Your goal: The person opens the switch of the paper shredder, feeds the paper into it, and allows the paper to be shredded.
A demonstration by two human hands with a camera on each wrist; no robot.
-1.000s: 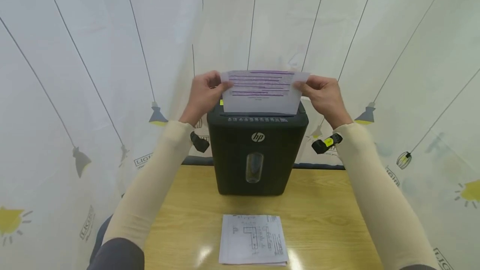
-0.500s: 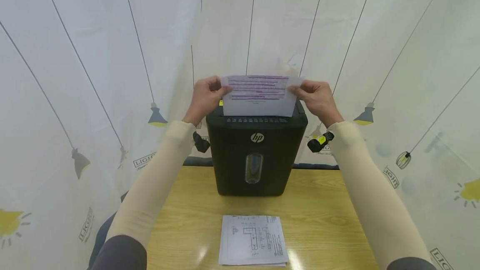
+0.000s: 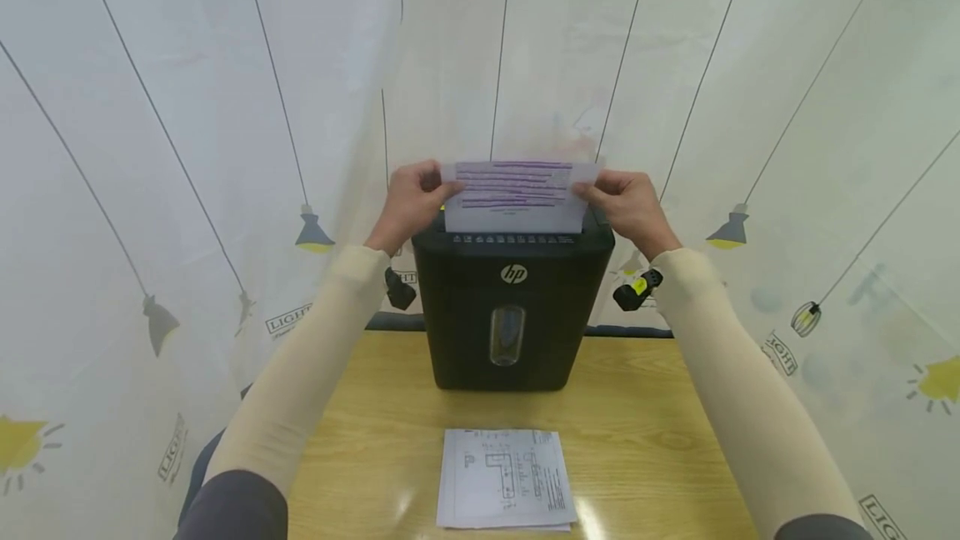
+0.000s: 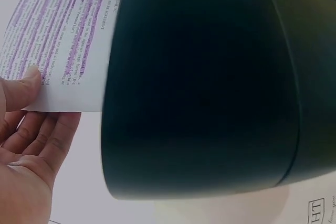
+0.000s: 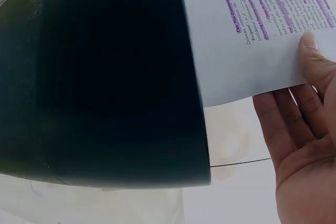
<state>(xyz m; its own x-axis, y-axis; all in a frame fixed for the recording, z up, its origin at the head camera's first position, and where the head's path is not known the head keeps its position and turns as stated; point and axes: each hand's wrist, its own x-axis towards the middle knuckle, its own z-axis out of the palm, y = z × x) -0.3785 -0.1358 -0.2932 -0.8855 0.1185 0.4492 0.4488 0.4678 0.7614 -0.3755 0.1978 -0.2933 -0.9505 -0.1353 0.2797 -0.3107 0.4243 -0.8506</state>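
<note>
A printed sheet of paper (image 3: 513, 219) with purple highlighted lines stands upright at the top of a black HP paper shredder (image 3: 457, 315). Its lower edge is at the slot and out of sight. My left hand (image 3: 408, 200) pinches the sheet's left edge, thumb in front and fingers behind. The right hand (image 3: 628, 202) pinches the right edge the same way. In the left wrist view the left thumb (image 4: 23, 88) lies on the highlighted text; in the right wrist view the right thumb (image 5: 315, 59) presses near the sheet's edge.
A stack of papers (image 3: 504, 482) with a drawing on top lies on the wooden table (image 3: 375, 423) in front of the shredder. Behind stands a pale curtain (image 3: 187, 107) printed with hanging lamps. A black wrist camera (image 3: 637, 290) hangs under the right wrist.
Both hands have lowered a little, and the sheet has moved down toward the shredder, with less of it showing above. The right hand has also shifted slightly left. The paper stack stays put.
</note>
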